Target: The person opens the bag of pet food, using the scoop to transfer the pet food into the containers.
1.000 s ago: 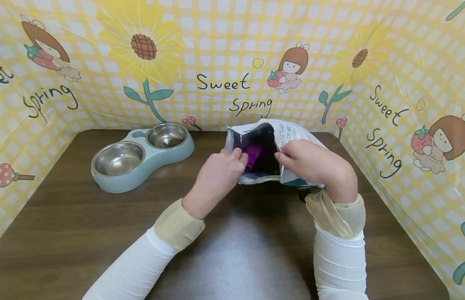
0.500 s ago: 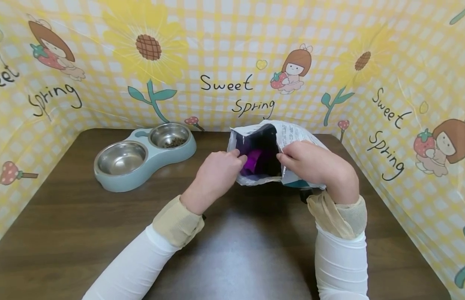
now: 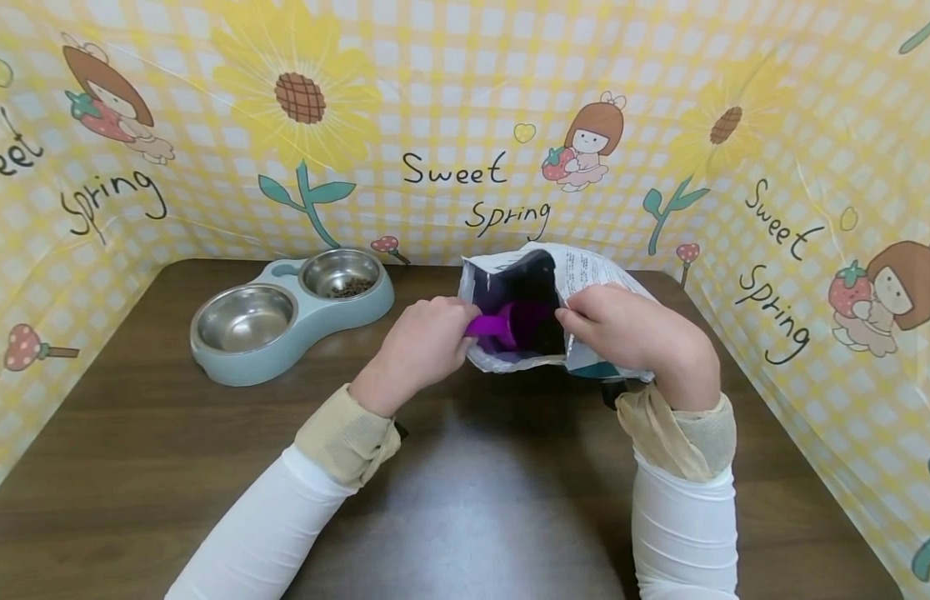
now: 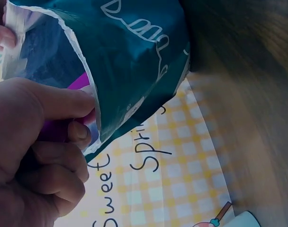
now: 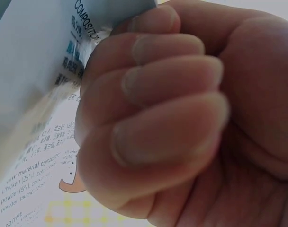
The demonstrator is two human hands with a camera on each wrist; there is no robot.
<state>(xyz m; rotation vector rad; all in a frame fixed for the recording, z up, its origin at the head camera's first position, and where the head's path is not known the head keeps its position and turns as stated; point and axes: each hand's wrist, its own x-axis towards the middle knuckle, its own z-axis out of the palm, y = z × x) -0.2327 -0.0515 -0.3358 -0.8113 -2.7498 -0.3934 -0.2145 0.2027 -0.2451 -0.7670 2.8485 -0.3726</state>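
Note:
A pet food bag [image 3: 600, 265], white with print on one side and teal on the other [image 4: 134, 52], lies tilted with its mouth facing the person. My left hand [image 3: 427, 342] grips the handle of a purple scoop [image 3: 502, 327] at the left of the mouth; the scoop's cup is inside the dark opening. In the left wrist view, my thumb and curled fingers [image 4: 58, 170] close round the purple handle beside the bag's rim. My right hand [image 3: 630, 329] pinches the right edge of the mouth; its fingers [image 5: 167, 127] are curled tightly in the right wrist view.
A light blue double pet bowl [image 3: 315, 325] stands at the back left. Its far steel bowl [image 3: 341, 271] holds some brown kibble; the near one [image 3: 247, 321] shows bare metal. A yellow checked cloth [image 3: 450, 100] lines the walls around the brown table [image 3: 465, 500].
My left hand has pulled back slightly left, and more of the purple scoop with its handle now shows in the bag's mouth. The right hand stays on the bag's edge.

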